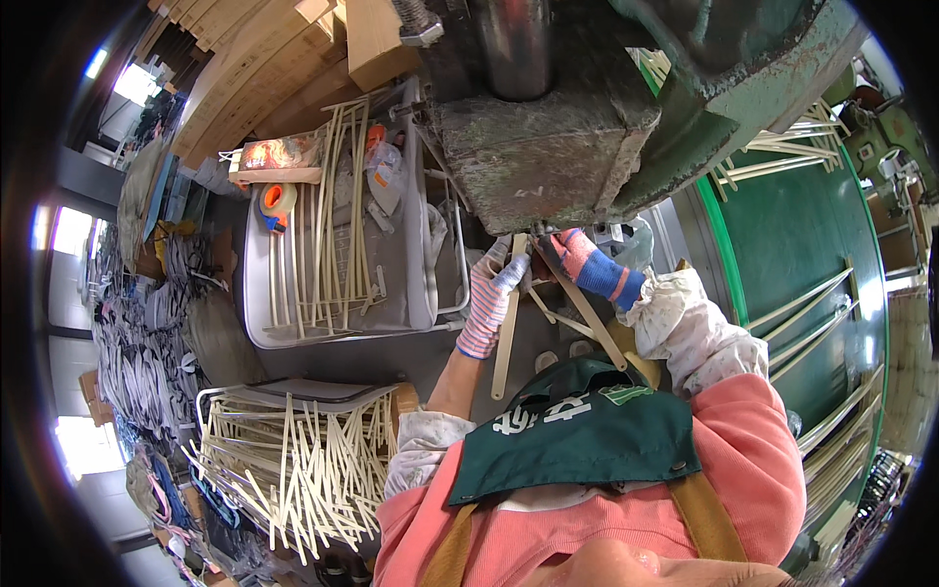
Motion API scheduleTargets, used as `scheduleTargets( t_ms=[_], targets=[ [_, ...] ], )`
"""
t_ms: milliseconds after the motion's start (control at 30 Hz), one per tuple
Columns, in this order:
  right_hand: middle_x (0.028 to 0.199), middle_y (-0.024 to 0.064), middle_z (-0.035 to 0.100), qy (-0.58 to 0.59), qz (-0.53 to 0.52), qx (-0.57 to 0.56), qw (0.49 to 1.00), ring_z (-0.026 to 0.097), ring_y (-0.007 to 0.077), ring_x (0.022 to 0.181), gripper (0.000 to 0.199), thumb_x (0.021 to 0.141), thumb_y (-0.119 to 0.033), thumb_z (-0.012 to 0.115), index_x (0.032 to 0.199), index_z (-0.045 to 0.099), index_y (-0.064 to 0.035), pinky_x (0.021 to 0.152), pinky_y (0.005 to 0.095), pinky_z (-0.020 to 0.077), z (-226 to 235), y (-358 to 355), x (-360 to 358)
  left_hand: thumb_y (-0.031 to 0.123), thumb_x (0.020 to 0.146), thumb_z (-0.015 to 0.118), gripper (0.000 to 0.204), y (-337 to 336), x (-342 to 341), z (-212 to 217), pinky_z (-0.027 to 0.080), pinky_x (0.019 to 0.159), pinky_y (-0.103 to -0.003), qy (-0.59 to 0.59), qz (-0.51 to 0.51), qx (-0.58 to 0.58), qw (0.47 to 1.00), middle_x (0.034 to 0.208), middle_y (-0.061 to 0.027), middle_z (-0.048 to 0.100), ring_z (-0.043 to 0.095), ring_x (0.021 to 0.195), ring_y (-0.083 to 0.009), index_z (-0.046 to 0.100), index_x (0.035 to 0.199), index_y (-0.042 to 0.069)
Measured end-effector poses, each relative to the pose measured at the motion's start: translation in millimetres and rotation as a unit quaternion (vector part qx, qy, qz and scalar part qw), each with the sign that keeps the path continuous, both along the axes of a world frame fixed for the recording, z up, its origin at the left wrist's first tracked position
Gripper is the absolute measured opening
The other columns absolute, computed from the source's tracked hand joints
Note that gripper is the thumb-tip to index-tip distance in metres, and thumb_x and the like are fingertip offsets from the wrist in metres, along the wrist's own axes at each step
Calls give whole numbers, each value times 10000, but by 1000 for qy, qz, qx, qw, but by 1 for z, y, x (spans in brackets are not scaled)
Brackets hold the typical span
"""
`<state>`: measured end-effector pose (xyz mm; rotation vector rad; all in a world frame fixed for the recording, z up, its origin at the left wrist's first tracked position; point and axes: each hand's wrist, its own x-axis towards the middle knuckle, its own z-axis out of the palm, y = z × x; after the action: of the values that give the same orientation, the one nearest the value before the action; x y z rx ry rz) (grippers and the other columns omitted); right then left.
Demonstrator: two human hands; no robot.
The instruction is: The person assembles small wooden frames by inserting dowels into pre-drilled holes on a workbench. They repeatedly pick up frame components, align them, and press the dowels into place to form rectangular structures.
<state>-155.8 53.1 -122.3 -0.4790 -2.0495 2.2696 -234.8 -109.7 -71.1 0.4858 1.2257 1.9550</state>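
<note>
My left hand, in a striped pink and grey glove, is closed around the upper part of a pale flat strip with a small hole at its lower end. My right hand, in a pink and blue glove, grips the upper end of a second, browner-looking flat strip, which slants down to the right. Both hands are close together just below the worn metal block of a press. The block hides the strips' upper ends and some of my fingertips.
To the left, a grey tub holds long strips, a tape roll and a plastic bag. Below it is a crate heaped with pale strips. A green table bearing more strips stands at right. Cardboard is stacked far left.
</note>
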Motion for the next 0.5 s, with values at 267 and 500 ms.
scheduleTargets(
  t_ms=[267, 500],
  targets=[
    [1097, 185, 523, -24, 34, 79, 996, 528, 309, 978, 417, 878, -179, 448, 1205, 454, 78, 788, 385, 476, -36, 11, -15, 116, 875, 578, 97, 2, -12, 13, 363, 499, -217, 131, -36, -63, 989, 619, 8, 553, 472, 523, -55, 602, 901, 26],
    [1101, 104, 540, -63, 108, 17, 992, 532, 206, 1014, 330, 984, -223, 364, 1214, 452, -2, 829, 308, 460, 2, 5, -7, 99, 877, 572, 293, -1, 0, 4, 375, 512, -196, 13, 3, -29, 999, 664, 9, 568, 478, 538, -56, 544, 1148, -8]
  ],
)
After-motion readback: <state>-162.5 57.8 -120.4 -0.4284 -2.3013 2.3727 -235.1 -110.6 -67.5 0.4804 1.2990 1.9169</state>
